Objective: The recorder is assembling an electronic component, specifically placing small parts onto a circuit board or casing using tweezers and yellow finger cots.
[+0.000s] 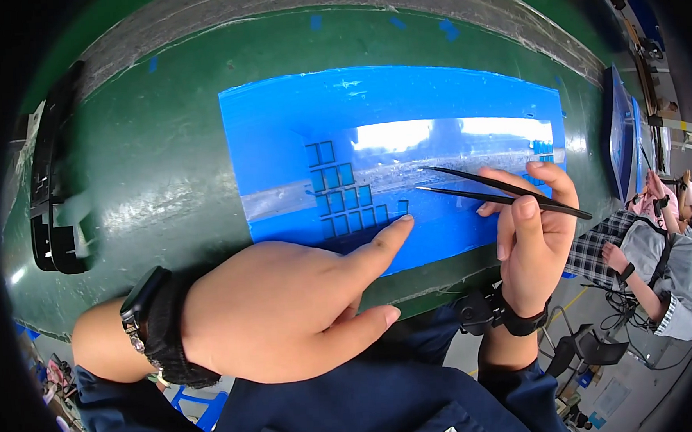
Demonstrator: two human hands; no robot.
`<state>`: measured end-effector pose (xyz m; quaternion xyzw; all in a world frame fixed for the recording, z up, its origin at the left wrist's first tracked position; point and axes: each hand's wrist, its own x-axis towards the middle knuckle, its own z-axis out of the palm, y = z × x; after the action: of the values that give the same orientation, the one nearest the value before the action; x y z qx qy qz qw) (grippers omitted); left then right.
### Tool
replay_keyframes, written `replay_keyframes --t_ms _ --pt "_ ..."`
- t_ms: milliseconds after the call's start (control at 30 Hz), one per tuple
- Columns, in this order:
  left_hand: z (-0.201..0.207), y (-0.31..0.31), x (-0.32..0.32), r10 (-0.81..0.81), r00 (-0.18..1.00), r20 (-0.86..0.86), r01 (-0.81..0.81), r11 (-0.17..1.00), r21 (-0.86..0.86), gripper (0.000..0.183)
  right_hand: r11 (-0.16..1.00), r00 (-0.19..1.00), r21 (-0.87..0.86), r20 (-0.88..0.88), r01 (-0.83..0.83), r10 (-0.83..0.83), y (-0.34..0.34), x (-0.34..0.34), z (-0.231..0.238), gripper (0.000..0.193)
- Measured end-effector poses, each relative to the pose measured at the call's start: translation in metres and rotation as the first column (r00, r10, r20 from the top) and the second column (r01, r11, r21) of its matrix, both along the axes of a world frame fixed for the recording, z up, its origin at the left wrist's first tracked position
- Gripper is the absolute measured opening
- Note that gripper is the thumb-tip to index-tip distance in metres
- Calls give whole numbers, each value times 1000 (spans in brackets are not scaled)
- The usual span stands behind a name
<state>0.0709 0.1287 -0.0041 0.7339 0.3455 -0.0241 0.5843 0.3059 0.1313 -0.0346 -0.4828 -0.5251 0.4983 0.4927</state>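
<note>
A glossy blue sheet (268, 142) lies before me, and small dark-edged square pieces (337, 201) stand on it in stepped rows, left of its middle. My left hand (280, 309) reaches in with the index finger stretched out, its tip at a single square piece (403, 207) at the right end of the nearest row; whether it touches is unclear. That hand's thumb is apart and holds nothing. In my right hand (535, 245) are black tweezers (469, 176), their tips spread and pointing left above the sheet with nothing between them.
More small pieces (543, 148) sit near the sheet's right edge, partly behind my right hand. The sheet rests on a green tabletop (164, 178). A black case-like object (59, 258) stands at the left edge, a dark blue panel (618, 139) at the right. Another person (681, 265) is beyond it.
</note>
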Motion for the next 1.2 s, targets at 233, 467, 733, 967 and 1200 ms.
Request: replay_keyframes --t_ms 233,467,733,967,1200 --pt "0 7 1 114 989 90 -91 970 -227 63 996 988 53 -134 78 -70 11 1 -3 33" --pt "-2 -1 -8 361 879 312 -165 843 -512 61 1000 971 -11 -237 29 -31 8 1 9 27" --pt "-16 1 -14 524 758 389 -210 760 -615 47 928 623 -244 -782 -282 -17 17 25 32 13" --pt "17 54 3 786 335 520 -281 610 -740 16 932 730 -144 -665 -333 159 92 -21 39 14" --pt "-50 102 -3 875 241 420 -148 461 -875 12 928 628 -78 -756 -364 183 141 -18 -23 9"
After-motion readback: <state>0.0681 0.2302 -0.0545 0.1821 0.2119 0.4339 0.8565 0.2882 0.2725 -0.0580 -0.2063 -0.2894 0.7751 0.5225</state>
